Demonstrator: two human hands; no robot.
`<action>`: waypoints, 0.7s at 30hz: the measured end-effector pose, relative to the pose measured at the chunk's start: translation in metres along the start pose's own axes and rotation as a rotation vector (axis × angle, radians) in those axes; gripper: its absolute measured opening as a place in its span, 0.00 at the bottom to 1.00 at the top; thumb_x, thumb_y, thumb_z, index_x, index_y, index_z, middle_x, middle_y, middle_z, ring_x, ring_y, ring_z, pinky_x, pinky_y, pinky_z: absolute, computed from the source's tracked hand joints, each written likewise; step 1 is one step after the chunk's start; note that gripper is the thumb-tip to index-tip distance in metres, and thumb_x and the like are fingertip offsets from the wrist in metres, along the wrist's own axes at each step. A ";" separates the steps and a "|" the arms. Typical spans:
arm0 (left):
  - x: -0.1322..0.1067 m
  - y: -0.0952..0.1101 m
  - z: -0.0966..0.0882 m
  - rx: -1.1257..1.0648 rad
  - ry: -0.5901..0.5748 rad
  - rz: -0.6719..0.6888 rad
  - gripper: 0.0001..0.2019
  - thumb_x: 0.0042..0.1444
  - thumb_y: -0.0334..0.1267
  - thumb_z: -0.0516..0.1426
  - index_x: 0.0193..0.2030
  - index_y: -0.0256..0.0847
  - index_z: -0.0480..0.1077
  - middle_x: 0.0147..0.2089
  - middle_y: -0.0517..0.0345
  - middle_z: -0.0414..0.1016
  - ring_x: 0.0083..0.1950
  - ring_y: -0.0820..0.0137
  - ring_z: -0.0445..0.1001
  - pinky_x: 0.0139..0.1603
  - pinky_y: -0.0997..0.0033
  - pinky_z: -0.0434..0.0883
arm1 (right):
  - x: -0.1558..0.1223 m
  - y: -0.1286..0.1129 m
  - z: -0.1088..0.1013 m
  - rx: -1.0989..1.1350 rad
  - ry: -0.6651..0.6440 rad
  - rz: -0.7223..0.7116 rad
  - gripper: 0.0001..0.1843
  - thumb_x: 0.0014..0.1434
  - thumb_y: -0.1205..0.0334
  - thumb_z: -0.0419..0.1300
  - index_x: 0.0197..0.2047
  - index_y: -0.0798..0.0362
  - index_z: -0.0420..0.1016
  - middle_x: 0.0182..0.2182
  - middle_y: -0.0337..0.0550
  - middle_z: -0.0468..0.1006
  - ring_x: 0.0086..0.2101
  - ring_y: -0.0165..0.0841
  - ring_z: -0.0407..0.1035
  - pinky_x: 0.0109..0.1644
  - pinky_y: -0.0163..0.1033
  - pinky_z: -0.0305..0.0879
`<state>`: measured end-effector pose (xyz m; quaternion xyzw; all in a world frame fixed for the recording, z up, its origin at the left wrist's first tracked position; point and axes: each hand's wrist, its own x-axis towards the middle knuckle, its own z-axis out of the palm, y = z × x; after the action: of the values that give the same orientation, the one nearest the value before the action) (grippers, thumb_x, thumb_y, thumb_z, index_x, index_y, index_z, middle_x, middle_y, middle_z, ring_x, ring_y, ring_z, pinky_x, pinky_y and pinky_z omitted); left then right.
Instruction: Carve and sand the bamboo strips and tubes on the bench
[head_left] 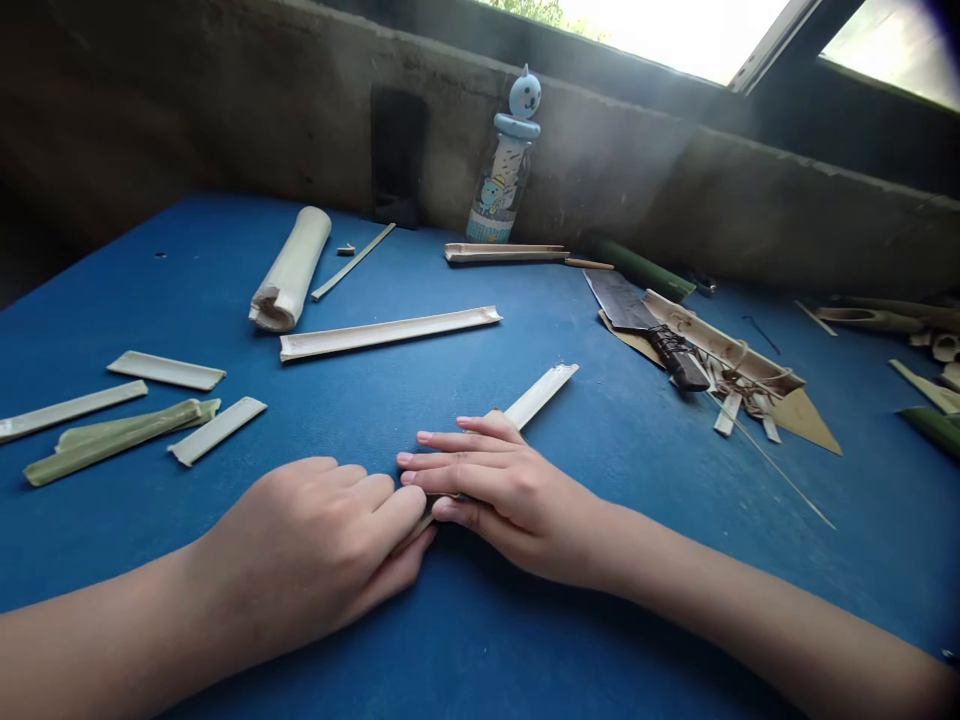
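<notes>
I'm seeing a rough concrete wall [225, 120] running across the top of the frame, rising behind a blue-covered surface [142, 300] and sinking into shadow at the upper left. At the upper right, a window [660, 30] is letting in bright daylight, with green leaves [536, 10] showing through it, and a pale frame bar [765, 40] is dividing the glass.

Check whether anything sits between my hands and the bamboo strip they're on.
Nothing visible does. The right hand lies directly over the bamboo strip, and the left hand meets its near end. The large knife lies off to the right, apart from them.
</notes>
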<state>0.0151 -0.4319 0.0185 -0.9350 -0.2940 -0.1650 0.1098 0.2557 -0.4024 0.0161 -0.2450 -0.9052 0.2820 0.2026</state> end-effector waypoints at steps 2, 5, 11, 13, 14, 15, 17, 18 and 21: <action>-0.001 -0.001 0.001 -0.014 -0.023 -0.018 0.17 0.75 0.39 0.49 0.31 0.46 0.66 0.24 0.64 0.70 0.22 0.66 0.73 0.26 0.61 0.64 | 0.001 0.009 -0.004 -0.011 0.018 -0.007 0.17 0.80 0.58 0.53 0.62 0.47 0.79 0.65 0.43 0.80 0.70 0.36 0.68 0.80 0.50 0.53; -0.003 -0.004 0.004 -0.085 -0.054 -0.086 0.18 0.76 0.40 0.46 0.30 0.47 0.61 0.23 0.66 0.67 0.20 0.68 0.70 0.25 0.63 0.61 | -0.001 0.045 -0.029 -0.040 0.155 0.080 0.16 0.79 0.58 0.54 0.59 0.43 0.82 0.63 0.42 0.82 0.70 0.40 0.68 0.81 0.58 0.50; -0.003 -0.004 0.009 -0.099 -0.086 -0.178 0.20 0.78 0.43 0.42 0.31 0.48 0.58 0.20 0.68 0.63 0.17 0.68 0.67 0.22 0.64 0.55 | -0.004 0.080 -0.056 -0.024 0.326 0.323 0.17 0.77 0.54 0.54 0.56 0.42 0.84 0.62 0.40 0.83 0.73 0.45 0.63 0.82 0.66 0.41; -0.002 -0.003 0.010 -0.058 -0.088 -0.175 0.19 0.78 0.43 0.41 0.31 0.49 0.58 0.20 0.67 0.65 0.17 0.66 0.68 0.22 0.64 0.55 | -0.002 0.065 -0.047 -0.013 0.271 0.268 0.17 0.77 0.55 0.54 0.58 0.43 0.83 0.63 0.40 0.82 0.73 0.44 0.62 0.82 0.64 0.43; -0.002 -0.002 0.010 -0.042 -0.089 -0.174 0.19 0.78 0.43 0.42 0.32 0.49 0.59 0.20 0.67 0.65 0.17 0.66 0.69 0.22 0.63 0.55 | -0.001 0.056 -0.041 -0.012 0.231 0.230 0.17 0.77 0.56 0.54 0.58 0.43 0.83 0.63 0.40 0.82 0.73 0.43 0.62 0.82 0.64 0.43; -0.002 -0.002 0.010 -0.031 -0.088 -0.174 0.19 0.77 0.43 0.42 0.32 0.49 0.59 0.20 0.66 0.65 0.17 0.65 0.69 0.22 0.63 0.54 | 0.000 0.047 -0.034 -0.010 0.191 0.194 0.17 0.78 0.57 0.54 0.59 0.43 0.82 0.63 0.40 0.81 0.73 0.42 0.62 0.82 0.62 0.44; -0.003 -0.002 0.010 -0.027 -0.094 -0.173 0.18 0.77 0.43 0.43 0.32 0.49 0.59 0.20 0.66 0.65 0.18 0.65 0.69 0.22 0.64 0.54 | 0.002 0.032 -0.024 -0.007 0.130 0.141 0.17 0.78 0.60 0.53 0.59 0.43 0.81 0.64 0.40 0.81 0.74 0.40 0.62 0.81 0.60 0.46; -0.004 -0.003 0.010 -0.033 -0.100 -0.174 0.18 0.76 0.43 0.44 0.32 0.48 0.59 0.20 0.66 0.65 0.18 0.65 0.70 0.23 0.64 0.54 | 0.002 0.029 -0.022 -0.006 0.112 0.123 0.17 0.78 0.60 0.53 0.60 0.43 0.81 0.64 0.40 0.81 0.73 0.40 0.62 0.81 0.59 0.48; -0.006 -0.004 0.011 -0.051 -0.115 -0.188 0.18 0.76 0.44 0.44 0.32 0.48 0.59 0.20 0.65 0.66 0.18 0.65 0.69 0.23 0.64 0.53 | 0.002 0.036 -0.025 -0.006 0.087 0.106 0.17 0.79 0.59 0.53 0.60 0.43 0.80 0.64 0.40 0.81 0.72 0.39 0.65 0.80 0.58 0.50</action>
<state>0.0111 -0.4282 0.0066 -0.9138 -0.3819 -0.1280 0.0528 0.2786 -0.3652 0.0133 -0.3053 -0.8822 0.2786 0.2257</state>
